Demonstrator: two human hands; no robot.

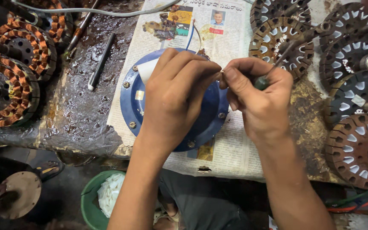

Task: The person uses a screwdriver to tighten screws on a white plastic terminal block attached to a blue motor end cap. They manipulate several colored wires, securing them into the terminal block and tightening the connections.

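Newspaper [231,149] over grimy workbench [77,119]; left hand [177,96] pinched shut, right hand [258,100] clamped on screwdriver [261,81].

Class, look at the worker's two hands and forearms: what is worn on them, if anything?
Nothing is worn. The left hand and right hand are bare, with no gloves, rings, watch or bracelets. Both forearms are uncovered as far as the picture's lower edge; no sleeves show.

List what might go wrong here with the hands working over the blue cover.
The left hand and right hand pinch something tiny between fingertips; it might drop onto the newspaper and be hard to find. The tool in the right hand points toward the rusty cores and may snag. The blue cover could slide on the paper.
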